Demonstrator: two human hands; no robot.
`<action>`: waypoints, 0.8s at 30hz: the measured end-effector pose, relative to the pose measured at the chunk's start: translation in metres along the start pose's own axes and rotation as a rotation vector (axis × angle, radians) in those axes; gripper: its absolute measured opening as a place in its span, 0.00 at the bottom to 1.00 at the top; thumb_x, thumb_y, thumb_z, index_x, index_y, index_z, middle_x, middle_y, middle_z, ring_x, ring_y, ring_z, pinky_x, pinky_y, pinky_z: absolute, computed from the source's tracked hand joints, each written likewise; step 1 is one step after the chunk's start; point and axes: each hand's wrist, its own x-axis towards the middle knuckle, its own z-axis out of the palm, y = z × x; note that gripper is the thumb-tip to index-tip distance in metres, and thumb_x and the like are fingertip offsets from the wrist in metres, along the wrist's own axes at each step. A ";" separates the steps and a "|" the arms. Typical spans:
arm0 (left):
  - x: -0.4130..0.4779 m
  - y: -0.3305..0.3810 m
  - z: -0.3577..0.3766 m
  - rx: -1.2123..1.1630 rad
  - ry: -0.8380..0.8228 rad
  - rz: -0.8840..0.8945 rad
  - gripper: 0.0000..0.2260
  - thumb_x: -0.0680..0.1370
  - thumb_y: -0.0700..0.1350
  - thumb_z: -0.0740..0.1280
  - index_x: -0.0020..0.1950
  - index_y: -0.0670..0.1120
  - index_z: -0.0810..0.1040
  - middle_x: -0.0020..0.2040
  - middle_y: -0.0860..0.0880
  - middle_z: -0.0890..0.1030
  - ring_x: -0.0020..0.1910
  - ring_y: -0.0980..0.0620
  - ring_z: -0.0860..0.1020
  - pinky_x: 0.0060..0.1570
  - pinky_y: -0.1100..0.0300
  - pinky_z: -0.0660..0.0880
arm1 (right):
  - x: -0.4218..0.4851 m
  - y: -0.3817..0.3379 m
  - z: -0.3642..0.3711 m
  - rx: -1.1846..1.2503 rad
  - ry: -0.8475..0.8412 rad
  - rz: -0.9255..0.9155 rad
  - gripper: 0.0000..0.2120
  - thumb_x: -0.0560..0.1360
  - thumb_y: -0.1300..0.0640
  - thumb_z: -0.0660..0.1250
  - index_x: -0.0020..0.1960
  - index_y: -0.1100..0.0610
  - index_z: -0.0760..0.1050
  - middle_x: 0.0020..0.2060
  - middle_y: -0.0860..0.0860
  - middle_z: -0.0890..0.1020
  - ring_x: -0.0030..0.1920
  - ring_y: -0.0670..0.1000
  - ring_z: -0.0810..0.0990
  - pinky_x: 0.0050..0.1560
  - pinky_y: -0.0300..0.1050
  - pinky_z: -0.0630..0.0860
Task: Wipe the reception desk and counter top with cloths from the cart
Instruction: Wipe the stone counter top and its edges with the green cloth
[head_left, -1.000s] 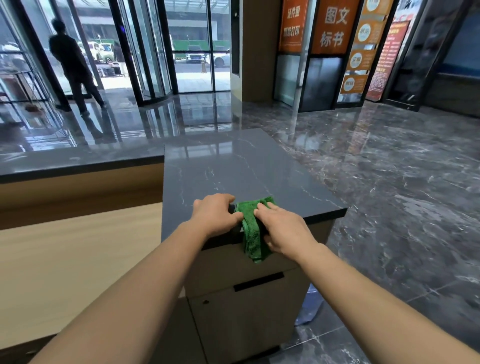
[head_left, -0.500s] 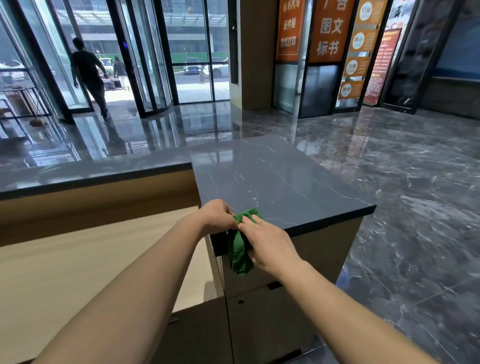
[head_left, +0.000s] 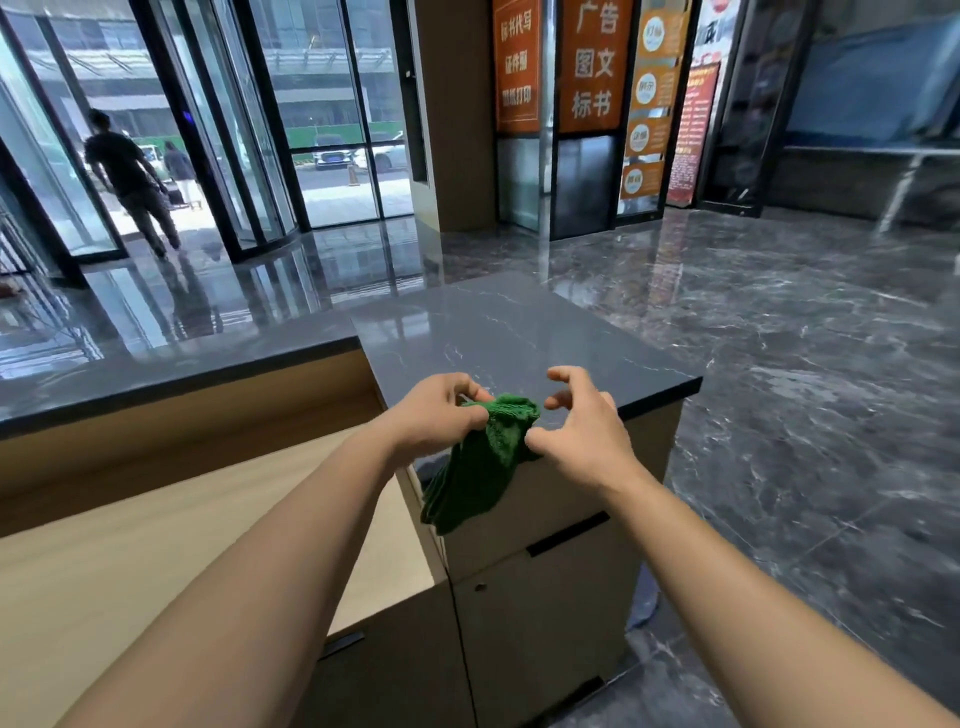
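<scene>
Head camera view, looking down at a dark stone counter top (head_left: 519, 332) at the end of a reception desk. Left of the counter top lies the lower, pale wood desk surface (head_left: 156, 545). Over the counter top's near edge, the left hand (head_left: 441, 415) pinches the top of a green cloth (head_left: 483, 462) between thumb and curled fingers. The cloth hangs bunched from that hand, down in front of the counter top's near face. A moment ago both hands held the cloth on that edge. Now the right hand (head_left: 576, 423), just right of the cloth, has let go: its fingers are spread and loosely bent, holding nothing, with the thumb close against the cloth's side. The cloth is off the stone, so wiping has paused. The person is probably refolding or regripping the cloth before another pass.
</scene>
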 end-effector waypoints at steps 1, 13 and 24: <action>-0.001 0.006 0.004 -0.010 -0.020 0.025 0.04 0.77 0.36 0.65 0.49 0.44 0.77 0.45 0.45 0.80 0.40 0.54 0.78 0.37 0.67 0.75 | -0.001 0.004 -0.005 0.031 -0.056 0.033 0.35 0.68 0.56 0.70 0.72 0.46 0.61 0.56 0.43 0.72 0.60 0.50 0.69 0.55 0.49 0.72; 0.008 0.061 0.091 0.017 -0.267 0.358 0.12 0.74 0.36 0.72 0.55 0.45 0.77 0.41 0.48 0.81 0.38 0.55 0.78 0.43 0.62 0.74 | -0.047 0.065 -0.093 0.259 0.180 0.169 0.14 0.66 0.60 0.78 0.51 0.56 0.82 0.44 0.54 0.85 0.48 0.54 0.84 0.53 0.58 0.80; 0.003 0.135 0.234 -0.024 -0.430 0.515 0.11 0.74 0.34 0.70 0.44 0.48 0.73 0.38 0.48 0.80 0.38 0.52 0.77 0.44 0.57 0.75 | -0.127 0.136 -0.204 0.141 0.390 0.326 0.11 0.69 0.62 0.76 0.49 0.61 0.80 0.43 0.57 0.85 0.47 0.55 0.83 0.51 0.55 0.79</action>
